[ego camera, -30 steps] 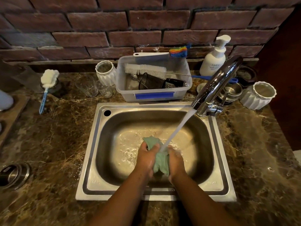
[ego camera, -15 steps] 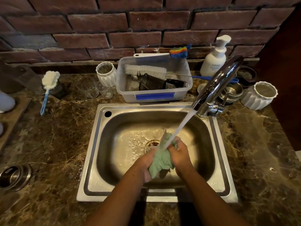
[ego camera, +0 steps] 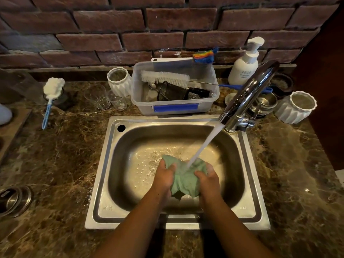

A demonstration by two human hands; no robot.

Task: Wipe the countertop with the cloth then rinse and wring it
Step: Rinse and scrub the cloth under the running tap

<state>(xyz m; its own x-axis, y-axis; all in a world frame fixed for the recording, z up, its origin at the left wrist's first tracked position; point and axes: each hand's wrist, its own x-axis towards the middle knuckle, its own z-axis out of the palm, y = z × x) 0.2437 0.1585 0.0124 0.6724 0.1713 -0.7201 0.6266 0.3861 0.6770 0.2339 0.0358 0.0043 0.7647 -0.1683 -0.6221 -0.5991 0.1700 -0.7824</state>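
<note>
Gripping the green cloth (ego camera: 186, 180) with our left hand (ego camera: 164, 176) and right hand (ego camera: 208, 180), we bunch it over the sink (ego camera: 109, 164), under water from the faucet (ego camera: 247, 97) at two o'clock.

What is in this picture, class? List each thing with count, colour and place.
cloth: one, green, under the running water
sink: one, steel, set in countertop
faucet: one, chrome, sink's right rear
countertop: one, brown marble, around sink
tub: one, clear plastic, behind sink
bottle brush: one, white, across tub
pump bottle: one, white, behind faucet
ribbed cups: two, white, flanking tub
glasses: two, clear, left of tub
left hand: one, gripping cloth
right hand: one, gripping cloth
</note>
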